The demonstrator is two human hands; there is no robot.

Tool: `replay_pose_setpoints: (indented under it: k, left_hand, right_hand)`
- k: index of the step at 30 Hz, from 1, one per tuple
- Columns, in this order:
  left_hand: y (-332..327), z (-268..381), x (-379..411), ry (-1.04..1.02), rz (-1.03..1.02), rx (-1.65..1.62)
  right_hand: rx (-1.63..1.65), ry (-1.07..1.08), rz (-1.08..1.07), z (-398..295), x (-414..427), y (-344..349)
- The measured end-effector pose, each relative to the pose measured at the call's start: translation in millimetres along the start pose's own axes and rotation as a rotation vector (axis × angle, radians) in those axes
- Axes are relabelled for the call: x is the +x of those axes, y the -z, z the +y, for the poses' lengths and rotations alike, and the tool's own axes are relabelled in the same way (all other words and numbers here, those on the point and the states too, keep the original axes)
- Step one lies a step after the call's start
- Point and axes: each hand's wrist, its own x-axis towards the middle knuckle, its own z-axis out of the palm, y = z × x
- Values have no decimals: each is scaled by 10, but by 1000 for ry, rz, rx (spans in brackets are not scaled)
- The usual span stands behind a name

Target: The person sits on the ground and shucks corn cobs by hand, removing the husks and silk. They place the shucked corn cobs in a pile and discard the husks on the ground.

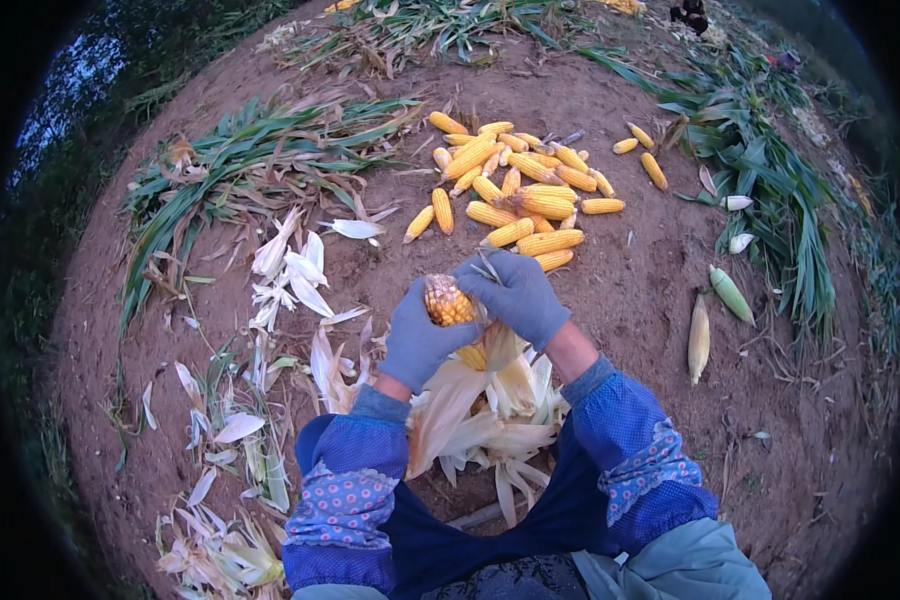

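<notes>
My left hand, in a grey glove, grips a yellow corn ear whose upper kernels and pale, discoloured tip are bare. My right hand, gloved alike, closes on husk leaves at the ear's right side. Part of the ear is hidden behind my fingers. Below both hands, peeled-back and loose husks hang and lie between my knees. Just beyond my hands is a pile of husked yellow corn ears on the soil.
Cut green corn stalks lie at the left, and another row of stalks at the right. Two unhusked ears, one green and one tan, rest on bare soil. Husk scraps litter the left. A person is far off.
</notes>
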Motion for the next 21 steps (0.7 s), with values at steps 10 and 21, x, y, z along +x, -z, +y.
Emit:
replay_pose_setpoints:
  k: [10,21]
  left_hand:
    - [-22,69,20,-44,-1,-155]
    - [-60,80,24,-57,47,-237]
  right_hand:
    - [71,-237,208,45,-47,-70]
    - [314,-275,382,196,-20,-125]
